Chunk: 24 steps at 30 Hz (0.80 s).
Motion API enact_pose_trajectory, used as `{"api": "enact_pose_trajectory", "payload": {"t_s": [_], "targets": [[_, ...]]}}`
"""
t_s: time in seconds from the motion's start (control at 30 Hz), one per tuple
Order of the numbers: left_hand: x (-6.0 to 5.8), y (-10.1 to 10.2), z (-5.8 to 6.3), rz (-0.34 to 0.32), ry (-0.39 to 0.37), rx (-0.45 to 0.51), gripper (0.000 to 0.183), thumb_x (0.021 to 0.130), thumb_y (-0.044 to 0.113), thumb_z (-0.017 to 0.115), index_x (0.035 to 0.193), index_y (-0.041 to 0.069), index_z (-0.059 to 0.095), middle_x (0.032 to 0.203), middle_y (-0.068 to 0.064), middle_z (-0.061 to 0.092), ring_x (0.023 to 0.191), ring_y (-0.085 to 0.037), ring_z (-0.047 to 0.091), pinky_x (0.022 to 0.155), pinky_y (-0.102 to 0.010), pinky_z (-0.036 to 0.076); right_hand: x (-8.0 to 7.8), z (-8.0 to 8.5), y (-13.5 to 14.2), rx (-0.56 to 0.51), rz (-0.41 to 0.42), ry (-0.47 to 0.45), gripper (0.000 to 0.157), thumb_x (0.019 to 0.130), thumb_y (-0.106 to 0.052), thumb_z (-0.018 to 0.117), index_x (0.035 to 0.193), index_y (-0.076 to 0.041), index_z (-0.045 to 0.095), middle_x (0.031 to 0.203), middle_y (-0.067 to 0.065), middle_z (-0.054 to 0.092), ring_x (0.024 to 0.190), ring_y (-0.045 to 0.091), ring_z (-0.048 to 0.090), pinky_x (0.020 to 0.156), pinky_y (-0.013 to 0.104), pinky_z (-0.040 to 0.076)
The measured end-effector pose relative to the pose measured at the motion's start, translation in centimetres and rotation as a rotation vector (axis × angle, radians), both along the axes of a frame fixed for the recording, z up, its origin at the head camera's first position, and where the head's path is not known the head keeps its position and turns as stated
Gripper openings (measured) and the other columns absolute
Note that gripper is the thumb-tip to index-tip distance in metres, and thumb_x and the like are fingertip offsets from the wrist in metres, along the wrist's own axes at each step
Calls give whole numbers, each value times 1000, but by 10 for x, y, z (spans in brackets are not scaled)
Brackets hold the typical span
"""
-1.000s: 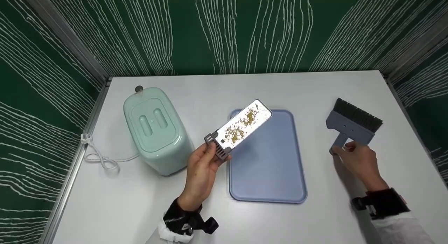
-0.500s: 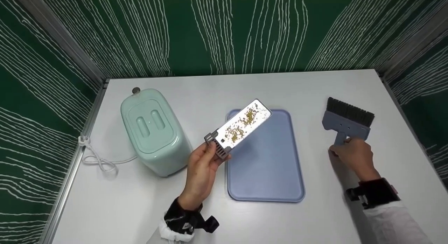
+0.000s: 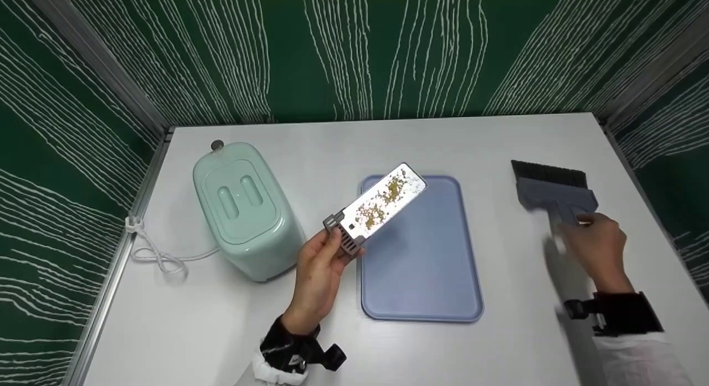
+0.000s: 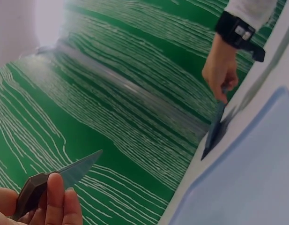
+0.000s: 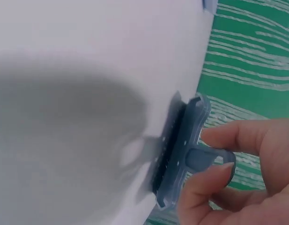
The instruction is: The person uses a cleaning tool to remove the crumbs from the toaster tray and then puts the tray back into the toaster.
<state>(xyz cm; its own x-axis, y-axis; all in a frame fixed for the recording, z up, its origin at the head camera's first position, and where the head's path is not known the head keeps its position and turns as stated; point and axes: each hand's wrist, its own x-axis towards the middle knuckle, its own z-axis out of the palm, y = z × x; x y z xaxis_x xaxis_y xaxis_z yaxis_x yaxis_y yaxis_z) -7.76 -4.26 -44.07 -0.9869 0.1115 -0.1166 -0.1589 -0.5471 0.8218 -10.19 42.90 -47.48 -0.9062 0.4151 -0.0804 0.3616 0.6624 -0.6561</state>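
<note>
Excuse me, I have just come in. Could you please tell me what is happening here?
A person's left hand holds a narrow strip by its grey slotted end, with crumbs scattered along it, partly above a blue tray. The right hand grips the handle of a dark-bristled brush, apart from the strip. A mint-green appliance stands at the left, untouched by either hand.

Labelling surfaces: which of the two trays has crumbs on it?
The narrow crumb tray held in the left hand; brown crumbs dot its pale surface. The wider blue tray, lying on the table, shows none.
</note>
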Motion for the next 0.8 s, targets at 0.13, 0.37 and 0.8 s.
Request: {"api": "enact_pose_trajectory", "payload": {"t_s": [0.13,0.37,0.8], "targets": [[0,-1,-3,-2,-4,-8,44,112,13,47,144,-18,45,133,-24,62,112,-24,67,95,-37,58,4,3,7,-26,-79,6,61,98,-31,65,139,13,57,114,28,68,66,0,54,56,22,46],[-1,-1,-3,6,-16,-2,44,112,11,46,145,-17,44,133,-25,61,112,-25,67,95,-37,58,4,2,4,-281,-317,246,50,100,-19,66,147,-2,58,99,-12,59,81,0,56,69,13,46],[-5,1,-5,3,-17,8,42,112,10,47,144,-16,47,133,-24,62,112,-25,67,94,-38,59,-11,-6,3,-768,-512,689,17,111,-21,46,127,-14,43,111,1,45,74,10,51,60,14,47]]}}
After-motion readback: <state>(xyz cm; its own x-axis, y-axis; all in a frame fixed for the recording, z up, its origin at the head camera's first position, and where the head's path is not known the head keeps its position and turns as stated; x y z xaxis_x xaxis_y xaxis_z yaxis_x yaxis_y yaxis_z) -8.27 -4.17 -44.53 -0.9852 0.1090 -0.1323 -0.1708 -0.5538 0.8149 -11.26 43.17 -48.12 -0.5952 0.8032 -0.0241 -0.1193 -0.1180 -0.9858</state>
